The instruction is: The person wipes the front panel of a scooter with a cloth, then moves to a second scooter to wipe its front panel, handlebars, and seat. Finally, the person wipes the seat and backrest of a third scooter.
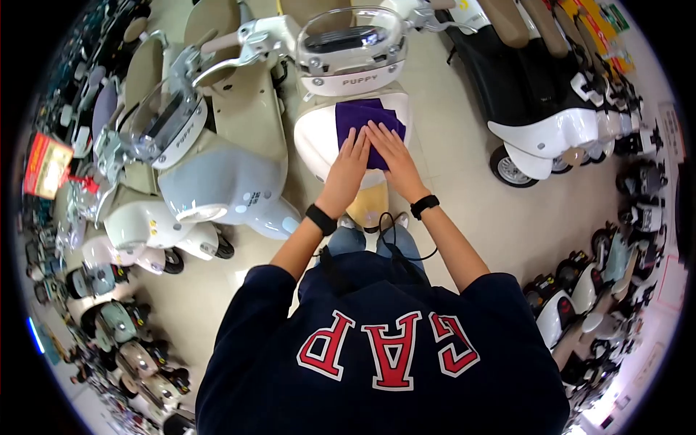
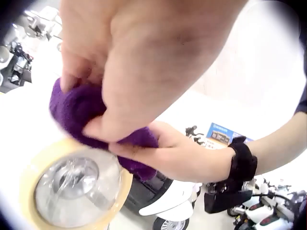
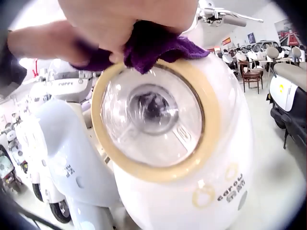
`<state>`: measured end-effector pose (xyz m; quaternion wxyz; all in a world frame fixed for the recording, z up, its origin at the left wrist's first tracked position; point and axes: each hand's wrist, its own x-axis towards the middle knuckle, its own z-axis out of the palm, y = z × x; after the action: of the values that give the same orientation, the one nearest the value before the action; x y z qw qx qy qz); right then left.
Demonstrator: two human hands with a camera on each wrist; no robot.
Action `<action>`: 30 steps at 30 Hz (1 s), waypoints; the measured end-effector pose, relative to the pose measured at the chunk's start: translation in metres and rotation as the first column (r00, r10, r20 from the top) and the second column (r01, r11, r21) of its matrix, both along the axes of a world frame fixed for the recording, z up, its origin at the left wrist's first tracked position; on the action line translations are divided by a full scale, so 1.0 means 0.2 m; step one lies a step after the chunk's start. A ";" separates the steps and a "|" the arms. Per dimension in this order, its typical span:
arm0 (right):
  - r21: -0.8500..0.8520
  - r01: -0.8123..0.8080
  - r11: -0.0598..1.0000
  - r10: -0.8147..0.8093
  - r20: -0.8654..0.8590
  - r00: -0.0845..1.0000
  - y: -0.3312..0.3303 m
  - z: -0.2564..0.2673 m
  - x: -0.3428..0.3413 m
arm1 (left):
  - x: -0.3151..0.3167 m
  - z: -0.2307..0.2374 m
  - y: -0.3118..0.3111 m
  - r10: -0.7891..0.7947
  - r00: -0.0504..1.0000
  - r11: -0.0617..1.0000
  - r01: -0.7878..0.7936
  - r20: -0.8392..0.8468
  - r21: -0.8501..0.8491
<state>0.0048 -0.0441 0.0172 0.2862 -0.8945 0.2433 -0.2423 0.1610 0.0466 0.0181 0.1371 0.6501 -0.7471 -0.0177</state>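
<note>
A purple cloth [image 1: 349, 116] lies folded over the white front panel [image 1: 313, 140] of a scooter marked PUPPY. Pressing on it with outstretched fingers is the left hand [image 1: 346, 172]. Beside it the right hand [image 1: 401, 168] also lies on the cloth, its fingertips meeting those of the left. In the left wrist view the left thumb [image 2: 98, 126] rests along the cloth's lower side. Just below the cloth, the right wrist view shows the round headlight [image 3: 153, 115] inside its cream ring [image 3: 106, 143]. Both palms hide part of the cloth.
Close on the left stands a grey-blue scooter [image 1: 217, 181]. A scooter with a black seat and white fender [image 1: 544, 138] is on the right. Handlebars and a clear windscreen [image 1: 351, 43] rise beyond the cloth. Several more scooters line both sides.
</note>
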 end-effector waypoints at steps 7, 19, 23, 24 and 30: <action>0.233 0.062 0.970 -0.124 0.260 0.958 -0.09 -0.15 -0.07 | -0.08 0.07 -0.17 -0.079 0.966 0.995 0.092 -0.244 0.043; 0.675 0.238 0.698 -0.575 0.331 0.748 -0.36 -0.64 -0.17 | -0.40 -0.23 -0.77 -0.091 0.986 0.996 0.090 0.139 0.014; 0.938 0.024 0.346 -0.774 0.271 0.573 -0.24 -0.76 -0.13 | -0.49 -0.30 -0.81 -0.160 0.929 0.978 0.103 0.333 0.183; 0.934 0.030 0.355 -0.786 0.280 0.552 -0.22 -0.82 -0.12 | -0.50 -0.32 -0.80 -0.175 0.924 0.971 0.105 0.339 0.213; 0.956 0.008 0.292 -0.704 0.210 0.679 -0.09 -1.01 -0.22 | -0.59 -0.39 -0.67 -0.207 0.914 0.925 0.067 0.349 0.374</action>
<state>-0.0401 -0.0626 -0.1853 0.7170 -0.3676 0.4353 -0.4017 0.0425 -0.0875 -0.0598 -0.1317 0.6000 -0.7883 -0.0347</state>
